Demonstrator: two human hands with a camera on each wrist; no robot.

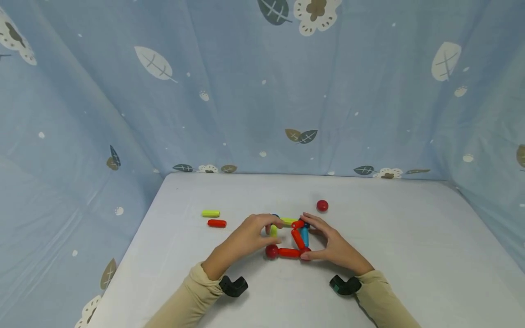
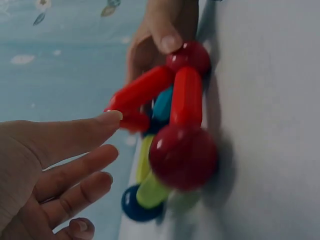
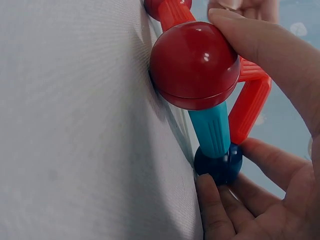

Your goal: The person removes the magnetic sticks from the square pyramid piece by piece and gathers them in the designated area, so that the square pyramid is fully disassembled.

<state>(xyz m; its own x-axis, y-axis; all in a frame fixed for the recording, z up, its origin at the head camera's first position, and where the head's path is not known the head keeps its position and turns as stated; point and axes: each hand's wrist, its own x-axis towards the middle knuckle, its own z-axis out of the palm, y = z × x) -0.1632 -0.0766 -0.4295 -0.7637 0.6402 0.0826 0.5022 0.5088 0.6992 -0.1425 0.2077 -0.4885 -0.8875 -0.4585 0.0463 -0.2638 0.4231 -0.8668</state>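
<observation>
A frame of magnetic sticks and balls lies on the table, with a red stick [image 1: 289,253] in front, yellow-green sticks [image 1: 289,221] behind and at left, and a light blue stick [image 3: 210,131] at right. Red balls [image 2: 184,157] sit at the front corners, dark blue balls [image 2: 140,204] at the back. Two more red sticks [image 3: 248,111] form a raised peak above the right side. My right hand [image 1: 338,248] holds that side, thumb on the red ball [image 3: 195,65], fingers round the dark blue ball [image 3: 220,165]. My left hand [image 1: 248,234] hovers loosely at the left side, grasping nothing.
To the left lie a loose yellow-green stick [image 1: 211,213] and a loose red stick [image 1: 217,223]. One loose red ball [image 1: 322,206] rests behind the frame. The white table [image 1: 410,237] ends at a blue patterned curtain [image 1: 246,105] at the back and sides.
</observation>
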